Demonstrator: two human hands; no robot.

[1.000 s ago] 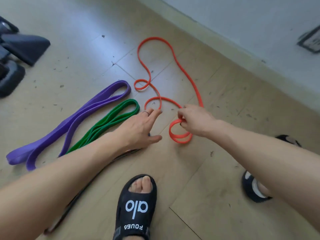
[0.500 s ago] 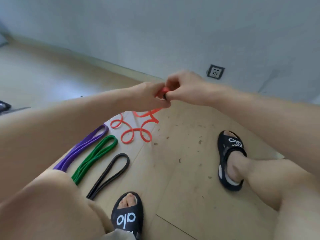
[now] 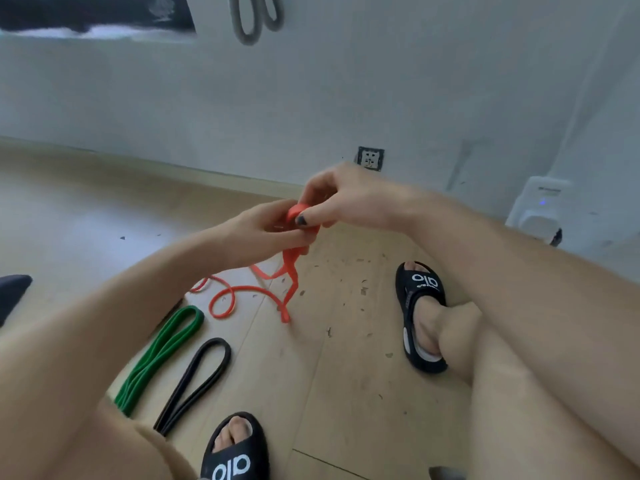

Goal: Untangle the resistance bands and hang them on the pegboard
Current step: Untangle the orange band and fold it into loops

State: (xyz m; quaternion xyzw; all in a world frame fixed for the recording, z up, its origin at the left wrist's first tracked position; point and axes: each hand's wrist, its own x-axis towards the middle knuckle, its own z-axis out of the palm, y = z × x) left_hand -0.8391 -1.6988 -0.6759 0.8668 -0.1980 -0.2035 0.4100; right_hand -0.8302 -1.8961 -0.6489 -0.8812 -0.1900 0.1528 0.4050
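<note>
Both hands meet in the air above the wooden floor [image 3: 346,393], pinching the same bunched end of the orange band [image 3: 289,271]. The left hand [image 3: 266,233] has its fingers curled around the band from below, and the right hand [image 3: 341,199] grips it from above with thumb and fingers closed on the fold, the dark-painted thumbnail lying across the orange. From that grip the orange band hangs down in twisted strands, and its lower part lies in loose loops on the floor. Nearer the person than those loops, the green band [image 3: 161,355] lies folded flat on the floor, and the black band [image 3: 197,379] lies just beside it on its right, the two apart. Grey loops [image 3: 247,19] hang on the wall far above the orange band.
</note>
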